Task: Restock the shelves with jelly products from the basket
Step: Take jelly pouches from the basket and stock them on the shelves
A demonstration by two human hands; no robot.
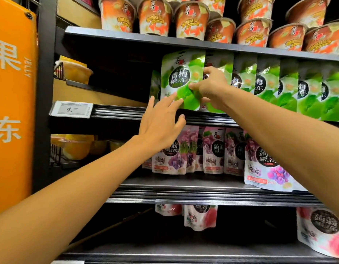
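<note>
Dark metal shelves (117,113) of a shop aisle are seen, flanked on the left by an orange sign (12,92) marked JELLY. One price tag (71,109) is clipped to the middle shelf edge. At least seven green pouches (265,82) are stood in a row on that shelf. The front green pouch (178,80) is gripped at its right edge by the right hand (212,86). Its lower face is touched by the straight fingers of the left hand (161,122). Three pink pouches (200,216) are counted on the lowest shelf.

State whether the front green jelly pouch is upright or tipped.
Upright: the green foil pouch has its top edge up; the right hand grips its side.
</note>
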